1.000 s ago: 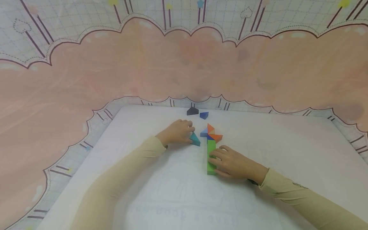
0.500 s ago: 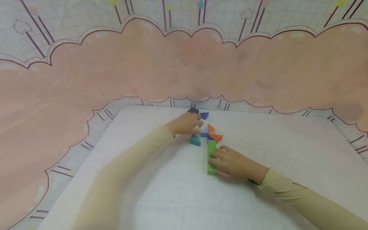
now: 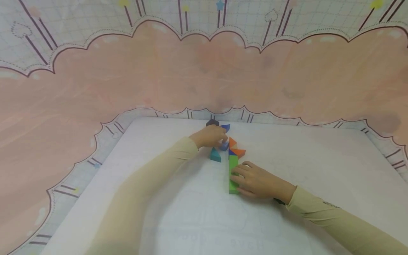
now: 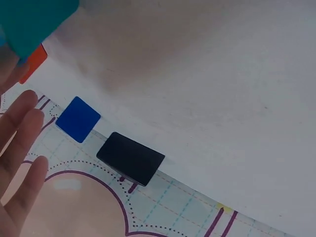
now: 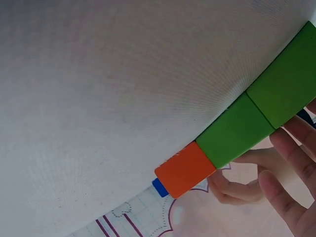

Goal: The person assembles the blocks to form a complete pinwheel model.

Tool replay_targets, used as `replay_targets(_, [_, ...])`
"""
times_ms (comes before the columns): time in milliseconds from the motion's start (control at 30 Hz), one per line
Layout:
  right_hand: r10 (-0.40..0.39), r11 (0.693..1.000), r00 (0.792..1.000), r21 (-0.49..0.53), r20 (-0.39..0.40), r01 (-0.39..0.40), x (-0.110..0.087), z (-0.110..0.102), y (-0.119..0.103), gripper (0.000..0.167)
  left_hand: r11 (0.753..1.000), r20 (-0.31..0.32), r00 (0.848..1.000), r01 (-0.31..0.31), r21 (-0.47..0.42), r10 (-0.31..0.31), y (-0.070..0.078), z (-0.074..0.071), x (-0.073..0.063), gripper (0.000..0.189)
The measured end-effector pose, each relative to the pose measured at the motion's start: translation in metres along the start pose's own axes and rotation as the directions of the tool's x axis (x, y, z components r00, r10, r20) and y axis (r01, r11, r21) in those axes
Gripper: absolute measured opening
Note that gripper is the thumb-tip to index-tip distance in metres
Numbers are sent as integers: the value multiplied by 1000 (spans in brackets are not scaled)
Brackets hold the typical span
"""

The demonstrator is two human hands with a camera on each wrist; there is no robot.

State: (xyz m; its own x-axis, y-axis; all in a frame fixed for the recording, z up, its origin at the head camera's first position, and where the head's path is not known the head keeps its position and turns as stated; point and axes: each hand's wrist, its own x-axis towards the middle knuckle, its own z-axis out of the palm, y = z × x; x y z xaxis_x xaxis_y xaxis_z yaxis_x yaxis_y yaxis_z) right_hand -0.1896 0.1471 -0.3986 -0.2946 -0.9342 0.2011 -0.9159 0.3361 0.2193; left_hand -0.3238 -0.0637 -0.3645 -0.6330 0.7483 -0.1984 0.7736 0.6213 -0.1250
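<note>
On the far half of the white table, my left hand (image 3: 210,136) pinches a light blue triangular block (image 3: 224,146) at the left of a small pinwheel of blocks. Its other fingers (image 4: 32,121) stick out in the left wrist view. Beside that hand lies a teal triangular block (image 3: 215,155). Two orange triangular blocks (image 3: 238,153) and a dark blue block (image 3: 231,152) make up the rest of the pinwheel. Below it, two green blocks (image 5: 235,131) stand end to end in a column. My right hand (image 3: 255,180) holds the column, fingers over its top.
A black block (image 4: 131,158) and a blue block (image 4: 78,119) lie at the table's far edge, just beyond my left hand. The white tabletop (image 3: 312,163) runs out to both sides. A patterned pink curtain (image 3: 204,74) hangs behind it.
My left hand has left the teal block and moved right and away to the light blue block, which has shifted slightly left. My right hand has stayed on the green blocks.
</note>
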Motion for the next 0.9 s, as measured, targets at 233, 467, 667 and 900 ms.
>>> replay_targets(233, [8, 1000, 1000, 2, 7, -8, 0, 1, 0, 31, 982, -58, 994, -77, 171, 88, -6, 7, 2, 20])
replay_targets(467, [4, 1000, 1000, -6, 13, -4, -1, 2, 0, 30, 952, -125, 975, -143, 269, 182, -13, 11, -5, 27])
replay_targets(667, [7, 1000, 1000, -2, 14, -7, -1, 2, 0, 30, 930, -142, 962, -176, 324, 232, -17, 12, -8, 26])
replay_targets(900, [10, 1000, 1000, -1, 24, -10, -1, 2, -1, 31, 926, -123, 969, -161, 342, 214, -14, 10, -4, 26])
